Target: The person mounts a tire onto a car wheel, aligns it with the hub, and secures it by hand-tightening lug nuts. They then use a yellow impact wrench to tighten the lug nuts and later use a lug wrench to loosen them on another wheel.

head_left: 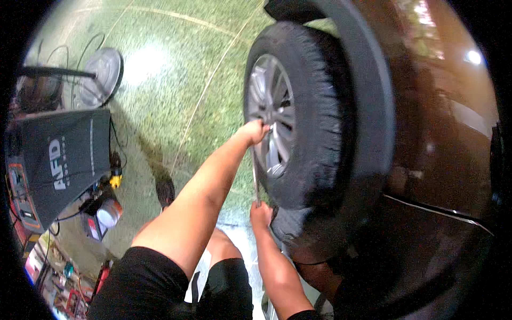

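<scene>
Beside a dark brown car (426,133), seen from above, a person works at 1 of its wheels. The wheel (274,117) has a silver spoked rim inside a thick black tyre (320,106), set under a black wheel arch (373,96).

The left hand (256,130) reaches up to the middle of the rim. Its fingers are curled shut around the top end of a thin metal wrench (255,176), right where it meets the hub. The wrench runs down from there, close against the face of the rim. The right hand (260,213) sits lower, near the bottom of the tyre, and is closed around the lower end of the same wrench. Both forearms come up from the bottom edge, the left one long and stretched, the right one shorter and nearer the car.

The person wears black shorts (160,282), with bare knees bent over a wet green floor (176,80) marked by pale lines.

To the far left stands a black tool cart (58,154) with a slanted cover. Just beside it on the floor is a small machine with a round silver cap (109,213) and yellow fitting. Behind the cart lies a round grey disc (101,74) with black cables looping around it. Small tools clutter the lower left corner, too blurred to tell apart.
</scene>
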`<state>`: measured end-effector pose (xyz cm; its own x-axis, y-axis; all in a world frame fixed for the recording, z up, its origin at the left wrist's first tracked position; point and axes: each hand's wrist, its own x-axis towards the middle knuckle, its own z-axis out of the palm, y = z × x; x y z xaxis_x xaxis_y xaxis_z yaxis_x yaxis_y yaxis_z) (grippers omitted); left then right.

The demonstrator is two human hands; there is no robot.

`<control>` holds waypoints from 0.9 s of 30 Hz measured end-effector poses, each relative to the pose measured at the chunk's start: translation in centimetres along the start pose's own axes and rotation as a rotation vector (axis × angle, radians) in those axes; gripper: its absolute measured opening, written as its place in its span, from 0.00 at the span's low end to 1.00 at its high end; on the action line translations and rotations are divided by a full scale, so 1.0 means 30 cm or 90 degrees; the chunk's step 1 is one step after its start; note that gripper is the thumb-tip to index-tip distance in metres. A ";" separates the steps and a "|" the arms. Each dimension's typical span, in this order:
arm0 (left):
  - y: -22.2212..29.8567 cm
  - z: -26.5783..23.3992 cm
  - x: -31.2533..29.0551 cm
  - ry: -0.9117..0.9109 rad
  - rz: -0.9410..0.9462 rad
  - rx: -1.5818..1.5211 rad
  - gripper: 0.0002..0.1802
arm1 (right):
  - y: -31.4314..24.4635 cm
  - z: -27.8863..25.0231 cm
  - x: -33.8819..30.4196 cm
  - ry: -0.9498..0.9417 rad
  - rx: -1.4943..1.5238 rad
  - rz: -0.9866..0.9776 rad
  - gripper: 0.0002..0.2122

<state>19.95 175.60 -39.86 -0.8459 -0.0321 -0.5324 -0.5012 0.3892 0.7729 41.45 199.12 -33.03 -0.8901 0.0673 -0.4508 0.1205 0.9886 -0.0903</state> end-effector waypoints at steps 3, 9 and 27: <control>0.029 0.020 -0.065 0.083 0.013 -0.079 0.28 | 0.016 -0.043 0.022 -0.043 0.044 -0.008 0.16; 0.030 -0.023 -0.085 0.040 -0.037 -0.084 0.28 | -0.073 -0.239 -0.066 -0.157 0.084 0.014 0.20; -0.030 -0.223 -0.028 0.111 -0.017 -0.080 0.25 | -0.317 -0.455 -0.031 -0.281 0.148 -0.013 0.17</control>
<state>19.89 169.12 -37.78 -0.8454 -0.2040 -0.4937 -0.5333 0.2684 0.8022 35.12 191.49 -19.63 -0.6279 -0.0653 -0.7756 0.2449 0.9293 -0.2766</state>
